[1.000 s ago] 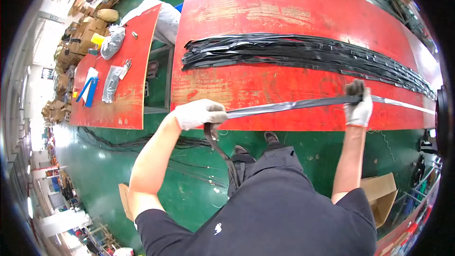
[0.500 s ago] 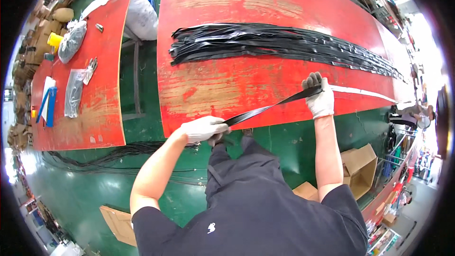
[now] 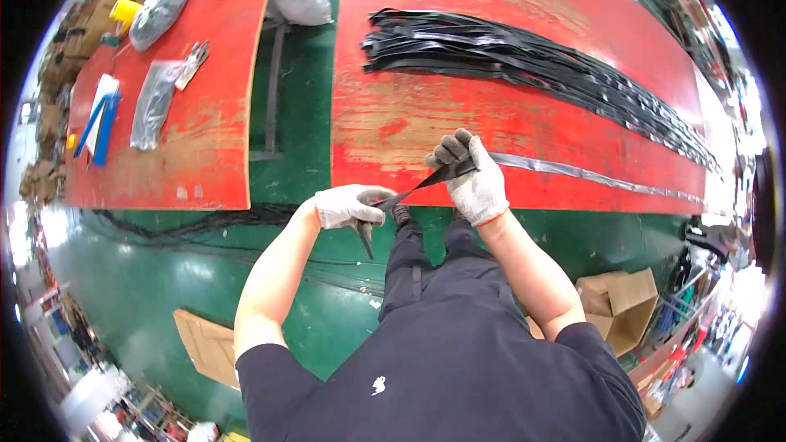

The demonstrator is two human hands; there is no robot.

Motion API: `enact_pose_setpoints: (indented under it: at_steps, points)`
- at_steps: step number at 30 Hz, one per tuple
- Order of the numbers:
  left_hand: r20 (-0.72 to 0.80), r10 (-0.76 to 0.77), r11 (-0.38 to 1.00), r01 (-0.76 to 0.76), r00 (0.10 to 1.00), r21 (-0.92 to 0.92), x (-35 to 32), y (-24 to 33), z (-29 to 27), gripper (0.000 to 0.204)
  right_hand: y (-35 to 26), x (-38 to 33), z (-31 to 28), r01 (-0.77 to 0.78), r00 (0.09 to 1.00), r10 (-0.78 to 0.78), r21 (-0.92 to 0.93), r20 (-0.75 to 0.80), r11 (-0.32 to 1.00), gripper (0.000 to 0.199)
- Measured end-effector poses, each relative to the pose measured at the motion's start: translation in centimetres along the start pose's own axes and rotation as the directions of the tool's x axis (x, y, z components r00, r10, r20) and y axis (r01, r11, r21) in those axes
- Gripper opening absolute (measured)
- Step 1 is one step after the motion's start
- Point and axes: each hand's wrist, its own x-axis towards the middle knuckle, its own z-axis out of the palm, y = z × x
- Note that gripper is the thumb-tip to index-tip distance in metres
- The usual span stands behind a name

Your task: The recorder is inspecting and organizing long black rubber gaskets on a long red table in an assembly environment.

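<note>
A long flat black strip (image 3: 424,185) runs between my two gloved hands. My left hand (image 3: 350,205) is closed on it near its end, and a short tail hangs below the fingers. My right hand (image 3: 476,182) grips the same strip a little further along, its fingers curled round it. Beyond the right hand the strip stretches to the right along the near edge of the red table (image 3: 393,127), its surface shining in the light. Behind it on this table lies a thick bundle of similar black strips (image 3: 491,51).
On the left red table (image 3: 213,147) are a clear bag of dark parts (image 3: 153,106), a pair of gloves (image 3: 191,65), a blue tool (image 3: 107,129) and another filled bag (image 3: 161,15). Dark strands (image 3: 213,223) lie on the green floor. An open cardboard box (image 3: 630,311) stands at right.
My right hand has come left, closer to my left hand, so the span of strip between them is shorter. A strip tail now shows below my left hand. The view has shifted.
</note>
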Motion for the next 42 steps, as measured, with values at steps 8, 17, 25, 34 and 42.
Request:
enact_pose_setpoints:
  at_steps: [8, 17, 25, 34, 42]
  points:
    - [-0.295, 0.212, 0.790, -0.341, 0.932, -0.510, -4.0, -6.4, -6.4, 0.086, 6.8, 4.7, -0.6, -0.100, 0.984, 0.108, 0.065, -0.139, 0.993, 0.033]
    - [-0.887, -0.003, 0.818, -0.508, 0.463, -0.268, 3.7, -12.4, -8.6, 0.052, 12.0, 11.9, -8.9, -0.205, 0.927, 0.212, 0.055, -0.309, 0.977, 0.034]
    - [-0.416, 0.827, 0.453, -0.009, 0.379, 0.891, 4.9, -5.4, -6.7, 0.061, 12.6, 11.0, -5.7, -0.327, 0.880, 0.326, 0.059, -0.346, 0.943, 0.038]
    - [-0.473, 0.113, 0.971, 0.003, 0.874, 0.238, 3.5, -6.2, -10.9, 0.034, 12.2, 12.8, -6.7, -0.307, 0.892, 0.254, -0.088, -0.374, 0.948, 0.041]
    - [-0.758, 0.085, 0.996, -0.067, 0.647, 0.055, 5.3, -10.5, -12.1, 0.026, 11.1, 10.1, -6.6, -0.671, 0.724, 0.346, -0.495, -0.596, 0.552, 0.048]
